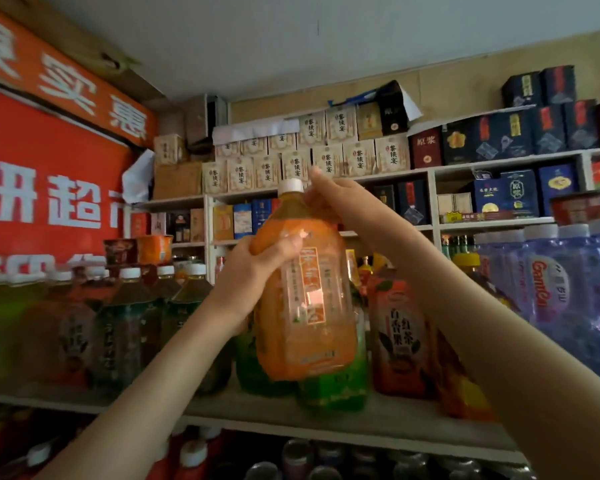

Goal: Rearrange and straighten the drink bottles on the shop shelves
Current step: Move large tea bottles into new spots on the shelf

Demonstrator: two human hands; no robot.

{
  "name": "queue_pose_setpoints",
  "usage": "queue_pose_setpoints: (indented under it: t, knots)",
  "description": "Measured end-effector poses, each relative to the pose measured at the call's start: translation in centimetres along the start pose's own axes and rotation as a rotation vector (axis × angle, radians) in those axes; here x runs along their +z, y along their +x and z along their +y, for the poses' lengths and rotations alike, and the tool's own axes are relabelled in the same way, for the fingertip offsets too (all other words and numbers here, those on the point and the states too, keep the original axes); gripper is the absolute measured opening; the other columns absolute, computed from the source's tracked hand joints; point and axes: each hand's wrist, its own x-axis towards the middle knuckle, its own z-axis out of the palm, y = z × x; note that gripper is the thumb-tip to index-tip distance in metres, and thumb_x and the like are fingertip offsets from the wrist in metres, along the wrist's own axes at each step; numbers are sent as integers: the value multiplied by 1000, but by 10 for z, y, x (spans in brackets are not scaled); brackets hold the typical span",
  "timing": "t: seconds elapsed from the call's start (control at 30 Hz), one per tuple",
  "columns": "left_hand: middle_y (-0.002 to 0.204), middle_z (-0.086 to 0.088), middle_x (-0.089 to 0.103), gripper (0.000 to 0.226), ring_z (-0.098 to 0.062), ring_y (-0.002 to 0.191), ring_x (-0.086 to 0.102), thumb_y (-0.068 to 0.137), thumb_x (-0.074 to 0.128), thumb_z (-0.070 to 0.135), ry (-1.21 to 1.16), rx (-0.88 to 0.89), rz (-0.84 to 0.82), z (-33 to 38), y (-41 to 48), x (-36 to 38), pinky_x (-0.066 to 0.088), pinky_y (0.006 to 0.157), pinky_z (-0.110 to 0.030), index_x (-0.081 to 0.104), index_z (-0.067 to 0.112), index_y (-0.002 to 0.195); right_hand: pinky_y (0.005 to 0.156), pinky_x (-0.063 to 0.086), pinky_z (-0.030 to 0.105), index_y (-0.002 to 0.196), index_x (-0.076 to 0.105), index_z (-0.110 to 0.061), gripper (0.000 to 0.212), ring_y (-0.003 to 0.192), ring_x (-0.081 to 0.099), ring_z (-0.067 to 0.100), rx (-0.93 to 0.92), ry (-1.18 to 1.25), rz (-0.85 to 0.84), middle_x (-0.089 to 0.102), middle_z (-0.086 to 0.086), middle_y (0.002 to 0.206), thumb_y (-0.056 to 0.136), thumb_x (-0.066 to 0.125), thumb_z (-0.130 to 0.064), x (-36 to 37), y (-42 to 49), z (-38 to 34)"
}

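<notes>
The left hand (257,261) wraps its fingers round the shoulder of the orange bottle (309,306), apparently taking the weight. The right hand (326,199) pinches the neck just under the white cap (290,185), likely to steer it upright. Below both grips the bottle's base hangs above the shelf (413,424), in front of the green bottles (336,389). A red-labelled bottle (399,341) stands just right of it, probably flanking its slot.

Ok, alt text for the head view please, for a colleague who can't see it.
Two bare hands hold a large orange-labelled drink bottle roughly upright before a crowded shop shelf: the left hand grips its shoulder, the right hand its neck by the white cap. Green-labelled bottles stand behind it, blue water bottles to the right.
</notes>
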Motion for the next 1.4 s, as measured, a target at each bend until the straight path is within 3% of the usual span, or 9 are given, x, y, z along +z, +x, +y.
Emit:
queue_pose_setpoints:
  t: [0.1, 0.3, 0.37, 0.5, 0.6, 0.87, 1.07, 1.23, 1.4]
  knots:
    - [90, -12, 69, 49, -32, 88, 68, 63, 64, 54, 7, 14, 14, 0, 10, -17, 51, 85, -44, 64, 14, 91, 79, 54, 32, 118, 58, -14, 29, 92, 62, 20, 69, -240, 119, 64, 4, 108, 98, 41, -28, 0, 41, 43]
    - [82, -12, 60, 51, -28, 77, 63, 65, 62, 53, -1, 32, -40, -13, 15, -35, 50, 79, -42, 56, 8, 90, 71, 56, 32, 110, 57, -7, 39, 84, 64, 20, 511, -594, -228, 64, 11, 103, 91, 54, -41, 10, 68, 88]
    - [85, -14, 61, 57, -30, 80, 63, 64, 62, 55, 2, 16, -37, -18, 15, -40, 50, 83, -46, 57, 6, 93, 71, 53, 29, 102, 56, -7, 22, 81, 62, 19, 556, -689, -300, 62, 9, 93, 95, 50, -26, 13, 68, 90]
    - [88, -15, 62, 60, -34, 83, 64, 63, 63, 56, 7, 19, -10, -21, 15, -45, 49, 87, -50, 57, 5, 95, 80, 50, 29, 91, 56, -8, 10, 84, 57, 19, 430, -818, -204, 55, 4, 83, 93, 50, -15, 24, 66, 106]
    - [87, -14, 63, 56, -33, 83, 64, 62, 64, 55, -24, 13, 6, -21, 17, -48, 49, 86, -49, 59, 8, 93, 81, 54, 34, 76, 52, -12, 17, 80, 61, 20, 417, -684, -6, 60, 5, 85, 91, 55, -21, 29, 70, 125]
    - [86, -11, 65, 60, -28, 81, 66, 55, 65, 57, -71, 13, 82, -13, 21, -46, 53, 78, -41, 60, 10, 94, 50, 36, 24, 79, 52, -11, 12, 58, 49, 16, 217, -532, 459, 49, -1, 64, 81, 55, -23, 3, 77, 77]
    - [89, -11, 66, 57, -32, 87, 66, 59, 66, 56, -90, 26, 142, -7, 18, -47, 51, 84, -48, 61, 11, 94, 47, 24, 25, 93, 44, -11, 24, 55, 40, 9, -54, -557, 748, 44, -5, 68, 88, 52, -33, -25, 66, 20]
    - [92, -13, 67, 57, -32, 88, 66, 58, 65, 56, -80, 92, 184, 15, 14, -46, 51, 82, -46, 64, 13, 94, 62, 35, 28, 97, 48, -8, 26, 66, 49, 16, -225, -448, 864, 51, -2, 76, 88, 52, -33, -40, 50, -21]
    - [88, -8, 70, 57, -28, 85, 69, 58, 64, 57, -43, 153, 226, 39, -1, -47, 52, 72, -40, 63, 14, 96, 65, 39, 28, 90, 44, -15, 22, 60, 40, 5, -288, -308, 891, 40, -13, 68, 87, 52, -35, -52, 29, -61]
